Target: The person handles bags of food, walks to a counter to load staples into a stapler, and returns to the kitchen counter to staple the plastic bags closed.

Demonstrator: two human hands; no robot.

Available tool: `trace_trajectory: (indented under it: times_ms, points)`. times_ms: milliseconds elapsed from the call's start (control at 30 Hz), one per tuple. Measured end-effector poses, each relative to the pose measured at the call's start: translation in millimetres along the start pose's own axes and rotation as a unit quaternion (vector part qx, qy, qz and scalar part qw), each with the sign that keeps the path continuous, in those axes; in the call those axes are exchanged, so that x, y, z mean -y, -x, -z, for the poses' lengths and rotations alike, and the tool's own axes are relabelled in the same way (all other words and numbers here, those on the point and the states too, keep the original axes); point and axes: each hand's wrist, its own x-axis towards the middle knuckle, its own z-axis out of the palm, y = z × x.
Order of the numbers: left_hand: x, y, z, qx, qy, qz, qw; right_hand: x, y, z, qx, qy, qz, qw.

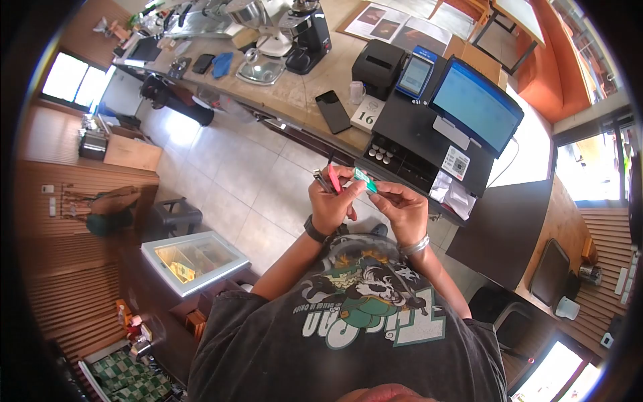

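My left hand (329,201) is closed around several slim items, among them a pink stick-like thing (334,178) and dark pen-like pieces (321,178). Their exact kind is hard to make out. Between the fingertips of both hands is a small green-and-white object (365,179), with white marks on its upper part. My right hand (406,213) pinches its lower right end. Both hands are in front of my chest, just short of an open cash drawer (396,163) with coins in its round cups.
On the counter stand a monitor (477,104), a payment terminal (415,74), a receipt printer (378,67), a number 16 calendar card (366,112) and a phone (333,112). Coffee grinders (307,40) are further left. A glass-topped freezer (194,261) lies behind left.
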Motion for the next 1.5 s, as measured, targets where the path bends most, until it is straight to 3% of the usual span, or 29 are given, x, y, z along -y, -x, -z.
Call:
trace_trajectory:
  times_ms: [300,367,433,533,600,733,933,1000,1200,1500]
  points:
    - [0,-5,-1,-0.036,0.034,0.074,0.996,7,-8,2,0.029,0.051,-0.032,0.998]
    - [-6,-11,-4,-0.057,0.093,0.226,0.968,11,-15,6,0.046,0.072,-0.084,0.993]
    - [8,-15,1,-0.047,0.088,0.24,0.966,14,-21,9,0.052,0.073,-0.098,0.991]
    - [18,-19,3,-0.052,0.139,0.307,0.94,19,-24,9,0.062,0.178,-0.089,0.978]
    - [28,-21,7,-0.059,0.222,0.356,0.906,18,-24,3,0.025,0.323,0.145,0.935]
    - [32,-23,12,-0.021,0.231,0.371,0.899,26,-24,-3,0.045,0.355,0.248,0.9]
    - [33,-27,14,-0.066,0.243,0.415,0.874,7,-30,13,0.052,0.313,0.199,0.927]
    - [36,-28,19,-0.053,0.293,0.45,0.842,16,-28,9,0.08,0.361,0.278,0.887]
    - [50,-30,31,-0.007,0.332,0.469,0.818,18,-25,8,0.094,0.414,0.286,0.859]
    - [35,-29,23,-0.087,0.26,0.428,0.861,18,-27,4,0.1,0.469,0.324,0.816]
